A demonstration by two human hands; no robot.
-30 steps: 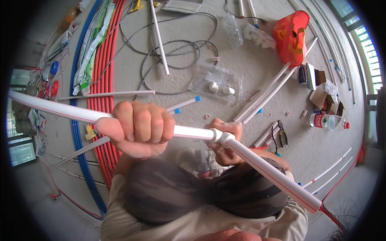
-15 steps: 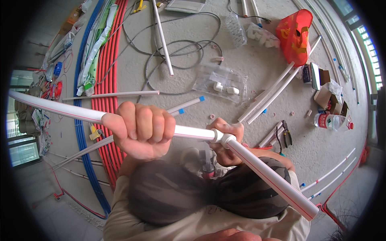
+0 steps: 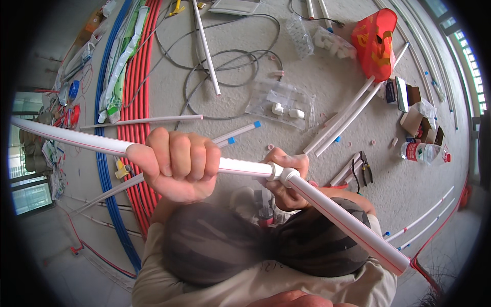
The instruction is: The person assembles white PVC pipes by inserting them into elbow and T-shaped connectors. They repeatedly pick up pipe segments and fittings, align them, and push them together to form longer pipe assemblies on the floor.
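A long white plastic pipe with a thin red line along it runs in from the left edge. My left hand is wrapped round it in a fist, thumb along the pipe. Its right end sits in a white elbow fitting. From the fitting a second white pipe slants down to the right, over my right knee. My right hand grips the joint from behind, with fingers partly hidden by the fitting. Below the joint, between my knees, stands a tool with a red part, mostly blocked from sight.
Red pipes and blue pipes cross the floor at left. A grey cable lies looped ahead, near a clear bag of fittings. At right are a red bag, black-handled pliers and a plastic bottle.
My left hand has shifted very slightly left. The free end of the slanting pipe has swung a little up and right; both hands keep their grip.
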